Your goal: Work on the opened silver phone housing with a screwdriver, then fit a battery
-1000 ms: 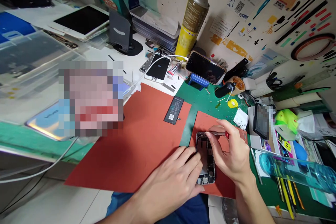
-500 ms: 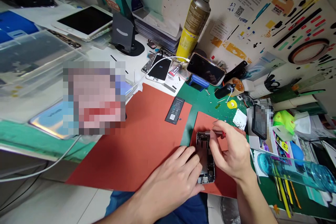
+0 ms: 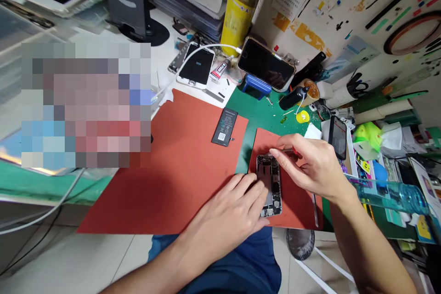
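An opened phone body (image 3: 275, 188) lies on the right red mat, its inner parts bare. My left hand (image 3: 237, 204) lies over its left side, fingers bent on the frame and thumb by the lower end, holding it steady. Above the phone's top end, my right hand (image 3: 306, 163) pinches a slim tool (image 3: 294, 150) with a red end; its tip is hidden by the fingers. A black phone battery (image 3: 225, 127) rests apart on the left red mat (image 3: 165, 170). A thin metal tool (image 3: 315, 210) lies right of the phone.
A phone (image 3: 267, 64) with a white cable leans on a blue stand (image 3: 257, 86) at the back. Behind it rises a yellow spray can (image 3: 237, 20). A glue tube (image 3: 220, 69) lies beside a white phone screen (image 3: 197, 65). A clear blue bottle (image 3: 389, 195) lies at right.
The view has shifted, so the bench appears higher and further left. My right hand has turned slightly, with its fingers still around the slim tool. My left hand stays on the phone.
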`<state>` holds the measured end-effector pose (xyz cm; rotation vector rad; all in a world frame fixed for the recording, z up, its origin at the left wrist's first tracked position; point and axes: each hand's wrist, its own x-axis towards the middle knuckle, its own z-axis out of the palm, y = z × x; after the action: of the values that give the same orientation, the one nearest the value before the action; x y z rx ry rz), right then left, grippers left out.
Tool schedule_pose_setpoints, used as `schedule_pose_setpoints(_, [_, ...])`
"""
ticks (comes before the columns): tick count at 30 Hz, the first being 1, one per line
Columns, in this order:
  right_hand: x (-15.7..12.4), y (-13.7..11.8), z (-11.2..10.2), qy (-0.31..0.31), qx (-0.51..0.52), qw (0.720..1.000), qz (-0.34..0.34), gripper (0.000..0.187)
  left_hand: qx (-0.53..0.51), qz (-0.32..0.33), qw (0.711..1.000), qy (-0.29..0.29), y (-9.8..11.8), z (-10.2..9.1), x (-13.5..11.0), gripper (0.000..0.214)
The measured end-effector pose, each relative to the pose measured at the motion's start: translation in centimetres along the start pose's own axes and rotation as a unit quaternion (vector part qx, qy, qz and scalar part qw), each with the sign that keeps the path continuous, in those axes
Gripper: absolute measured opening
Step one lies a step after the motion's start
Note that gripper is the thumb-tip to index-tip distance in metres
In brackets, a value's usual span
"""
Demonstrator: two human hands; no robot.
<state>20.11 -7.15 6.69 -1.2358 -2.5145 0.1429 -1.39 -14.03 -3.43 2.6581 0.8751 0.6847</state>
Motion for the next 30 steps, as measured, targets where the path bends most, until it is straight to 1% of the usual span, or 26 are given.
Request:
schedule_pose_setpoints(3, [0.3, 0.1, -0.4, -0.021, -0.007, 1.0, -0.01, 0.01, -0.001, 0.01, 1.0, -0.002, 0.0, -0.2, 0.0, 0.057])
schedule_pose_setpoints(5, [0.4, 0.1, -0.4, -0.011, -0.013, 1.0, -0.016, 0.011, 0.004, 0.017, 1.0, -0.003, -0.1, -0.3, 0.1, 0.053])
schedule_pose_setpoints(8, [0.5, 0.2, -0.1, 0.021, -0.018, 0.999, -0.02, 0.006, 0.014, 0.02, 1.0, -0.012, -0.1, -0.4, 0.2, 0.049])
schedule_pose_setpoints(12, [0.3, 0.1, 0.6, 0.032, -0.014, 0.999, -0.019, 0.006, 0.015, 0.023, 1.0, -0.013, -0.1, -0.4, 0.2, 0.052])
schedule_pose_setpoints(16, [0.2, 0.1, 1.3, 0.064, -0.027, 0.997, -0.014, 0.006, 0.014, 0.02, 1.0, -0.017, -0.1, -0.3, 0.1, 0.056])
schedule_pose_setpoints(20, [0.3, 0.0, 1.7, 0.062, -0.003, 0.998, -0.021, 0.007, 0.006, 0.014, 1.0, -0.017, 0.0, -0.2, 0.1, 0.058])
schedule_pose_setpoints(23, [0.2, 0.0, 1.8, 0.073, -0.006, 0.997, -0.026, 0.005, 0.001, 0.014, 1.0, -0.015, 0.0, -0.2, 0.1, 0.055])
schedule_pose_setpoints(27, [-0.2, 0.3, 2.2, 0.08, -0.009, 0.997, -0.02, 0.002, 0.004, 0.01, 1.0, -0.011, 0.0, -0.1, 0.1, 0.059])
schedule_pose_setpoints(30, [-0.4, 0.4, 2.4, 0.09, -0.013, 0.995, -0.028, 0.005, 0.008, 0.01, 1.0, -0.009, 0.0, 0.0, 0.1, 0.058])
